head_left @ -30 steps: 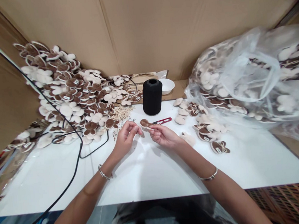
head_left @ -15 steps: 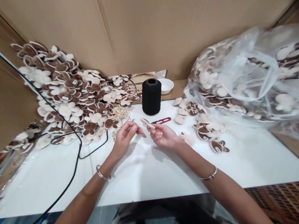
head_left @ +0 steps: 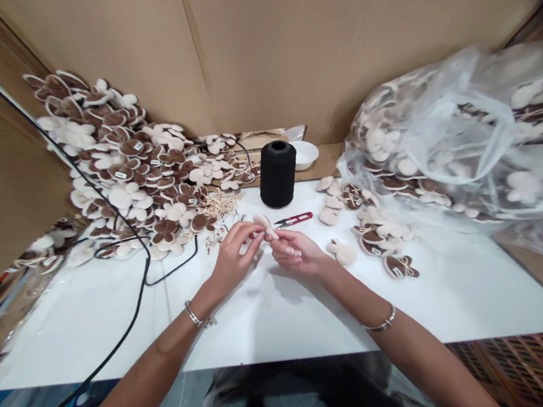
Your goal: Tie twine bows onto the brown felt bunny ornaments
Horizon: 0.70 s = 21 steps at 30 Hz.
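- The plush piece (head_left: 262, 221) is now showing its pale side to the camera; a second ago it was presenting its brown face, then, half a second ago, its edge, so the right hand (head_left: 299, 252) is turning it over
- Right fingers are pinching the piece at its lower end, holding it just above the tabletop (head_left: 284, 330), in front of the black spool (head_left: 278, 176)
- Left hand (head_left: 238, 253) is closing the gap it was keeping in both earlier views; its fingers are standing narrow, now meeting the piece near the right fingertips
- Whether the left fingers are gripping the piece or only touching it, I am not able to tell; any thin cord between them is staying too small to make out
- Judging from this, the handling is passing from one hand to two, with the pale side being worked on or checked
- Red-handled snips (head_left: 296, 219) are lying just behind the right hand, untouched
- Cord pieces (head_left: 221, 204) are lying loose beside the big plush pile (head_left: 127, 172), beyond the left hand
- Pieces with bows (head_left: 401, 266) are resting to the right, near the clear bag (head_left: 460, 140)
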Motion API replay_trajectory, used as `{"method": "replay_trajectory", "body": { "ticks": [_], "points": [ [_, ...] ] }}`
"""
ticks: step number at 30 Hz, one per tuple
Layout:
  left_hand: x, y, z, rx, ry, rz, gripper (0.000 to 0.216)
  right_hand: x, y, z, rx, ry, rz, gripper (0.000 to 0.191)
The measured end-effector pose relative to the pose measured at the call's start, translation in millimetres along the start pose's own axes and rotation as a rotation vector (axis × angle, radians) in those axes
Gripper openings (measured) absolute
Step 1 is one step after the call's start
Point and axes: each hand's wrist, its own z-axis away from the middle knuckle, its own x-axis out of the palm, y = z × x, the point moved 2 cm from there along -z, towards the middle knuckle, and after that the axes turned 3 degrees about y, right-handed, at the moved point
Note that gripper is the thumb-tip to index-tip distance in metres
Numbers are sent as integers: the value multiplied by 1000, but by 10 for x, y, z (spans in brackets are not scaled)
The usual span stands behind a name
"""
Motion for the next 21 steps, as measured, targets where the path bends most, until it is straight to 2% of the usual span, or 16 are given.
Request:
{"method": "replay_trajectory", "body": {
  "ticks": [3,5,8,11,14,18,21],
  "points": [
    [-40,-16,-6,26,96,-67,13,10,29,-14,-39,19,80,27],
    [-77,-29,-17,32,158,-104,22,23,45,-16,-76,26,133,23],
    [-110,-48,-48,20,132,-89,21,38,51,-2,-116,42,197,20],
    [-112,-74,-75,-64,39,64,10,48,36,16,-120,36,222,20],
    [-89,-107,-74,-200,-8,315,14,69,34,19,-78,-25,191,20],
    [-54,-137,-54,-310,0,563,17,97,70,7,-62,-87,149,21],
    [-52,-135,-52,-317,10,623,19,122,102,9,-136,-116,204,25]
  ]
}}
